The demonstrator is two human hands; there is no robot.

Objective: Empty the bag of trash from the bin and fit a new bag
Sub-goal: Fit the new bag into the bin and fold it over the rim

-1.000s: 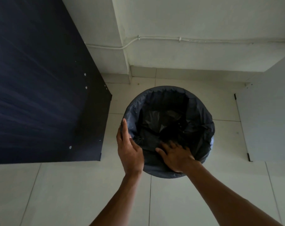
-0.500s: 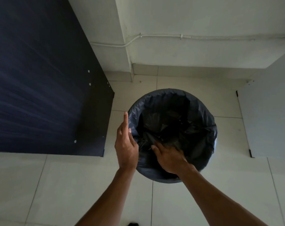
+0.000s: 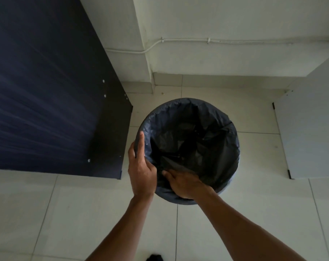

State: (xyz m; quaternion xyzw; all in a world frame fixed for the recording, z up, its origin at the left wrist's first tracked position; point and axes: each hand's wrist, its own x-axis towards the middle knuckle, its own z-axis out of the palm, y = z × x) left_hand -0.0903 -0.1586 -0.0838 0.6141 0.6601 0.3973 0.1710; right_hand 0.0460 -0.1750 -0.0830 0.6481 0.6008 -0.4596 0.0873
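A round bin stands on the tiled floor, lined with a black bag whose edge is folded over the rim all round. My left hand lies against the bin's left rim, index finger straight along the folded bag edge, thumb over the rim toward the inside. My right hand reaches inside the near part of the bin and presses the bag's film against the inner wall with its fingers spread; the fingertips are partly lost in the dark folds.
A dark panel of furniture stands close on the left. A pale panel stands on the right. White walls with a cable run form the corner behind. A small dark object lies at the bottom edge of the floor.
My right hand has slid left and deeper along the bag's near inner side. The left hand has stayed on the left rim. The view has shifted slightly.
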